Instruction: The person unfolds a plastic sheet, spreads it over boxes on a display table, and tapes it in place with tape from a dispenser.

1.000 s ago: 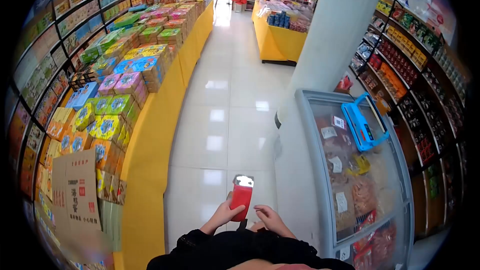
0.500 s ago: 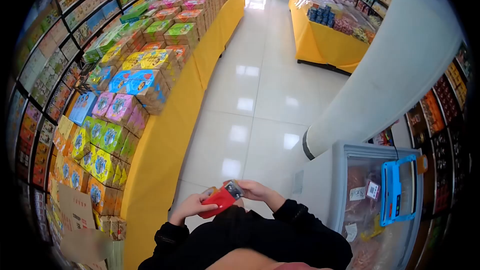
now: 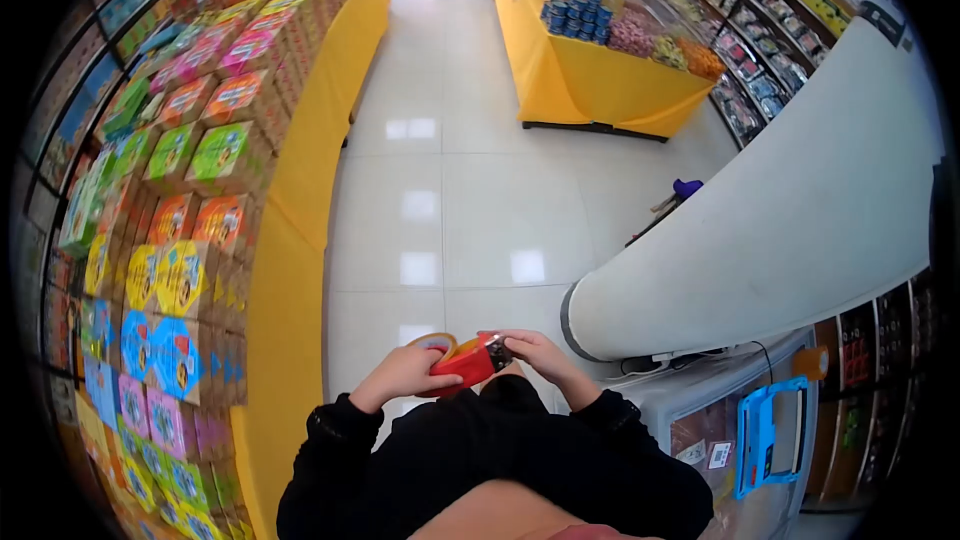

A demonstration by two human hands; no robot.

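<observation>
A red tape dispenser [image 3: 464, 366] with a dark metal end is held in front of my body, low in the middle of the view. My left hand [image 3: 402, 376] is closed around its red body, the thumb lying across it. A roll of tape [image 3: 452, 342] with a yellowish-brown rim shows just above my left fingers. At the dispenser's metal end, my right hand [image 3: 543, 354] pinches with thumb and fingers. Whether it also holds a loose strip of tape is too small to see.
Stacked colourful boxes [image 3: 180, 280] cover a long yellow-draped table [image 3: 290, 270] on my left. A thick white pillar [image 3: 740, 210] slants up on the right, beside a chest freezer [image 3: 650, 402] with a blue frame [image 3: 770, 440]. Ahead stands another draped table [image 3: 600, 85] beyond the tiled floor [image 3: 480, 210].
The view has swung to the right and the freezer sits lower in it. Both hands still hold the tape dispenser, and more of the tape roll shows now.
</observation>
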